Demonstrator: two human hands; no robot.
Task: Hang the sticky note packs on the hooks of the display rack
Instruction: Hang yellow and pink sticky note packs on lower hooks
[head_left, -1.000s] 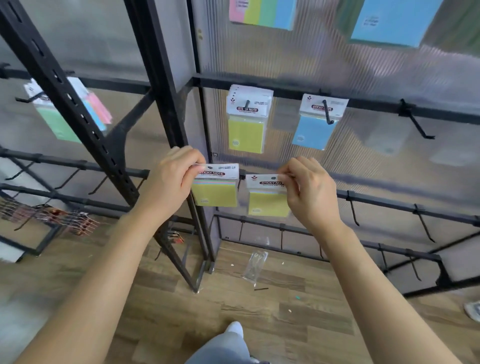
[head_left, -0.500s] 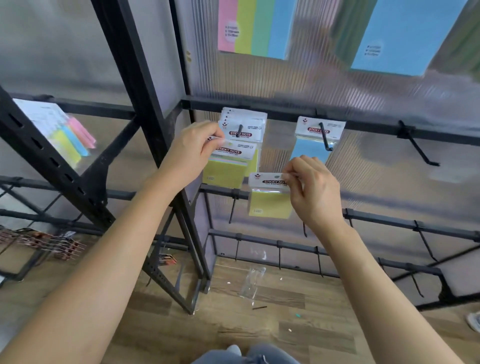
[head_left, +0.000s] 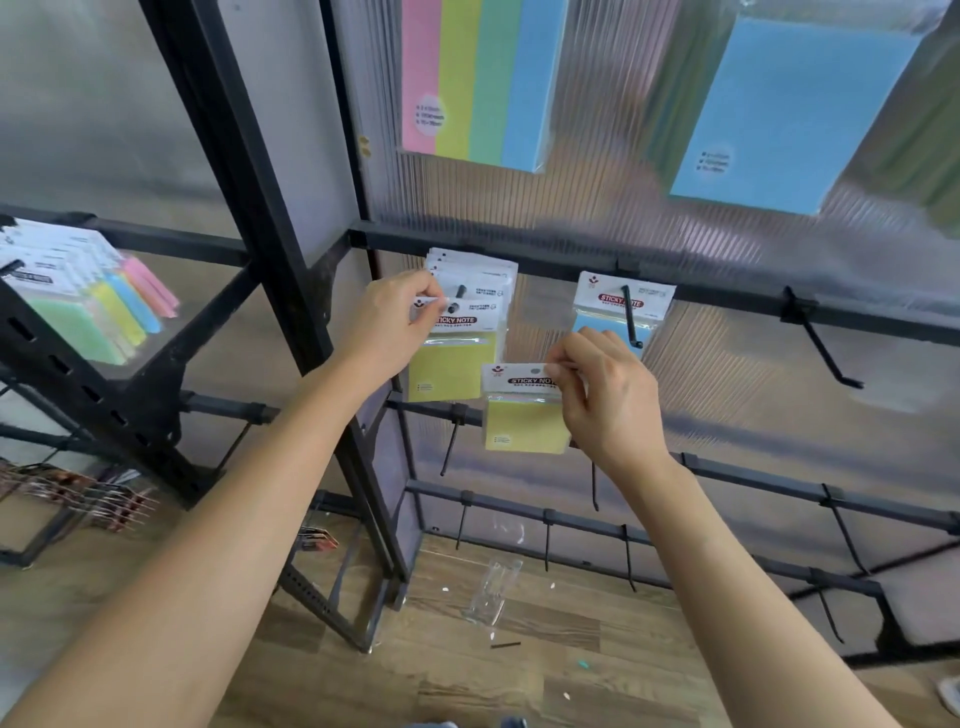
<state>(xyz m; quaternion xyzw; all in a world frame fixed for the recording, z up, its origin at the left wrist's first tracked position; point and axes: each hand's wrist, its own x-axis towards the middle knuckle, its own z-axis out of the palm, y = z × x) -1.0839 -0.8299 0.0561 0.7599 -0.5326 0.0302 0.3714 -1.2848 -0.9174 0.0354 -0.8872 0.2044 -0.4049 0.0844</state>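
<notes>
head view: left hand (head_left: 395, 317) grip pinches header of yellow pack (head_left: 457, 364), centre frame, header at tip of hook (head_left: 460, 292), over hung packs (head_left: 478, 266). risk: hole misses tip, header tears or pack drops. right hand (head_left: 605, 400) grip pinches second yellow pack (head_left: 522, 423) just below; thin pinch may slip.

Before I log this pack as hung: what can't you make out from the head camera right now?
Head view, all:
1. Whether the front yellow pack sits on the hook: the left hand covers part of its header.
2. Count of stacked packs behind it: overlapping.
3. Print on the lower pack in the right hand: too small.
4. Big blue pack: cut by the top edge.
</notes>
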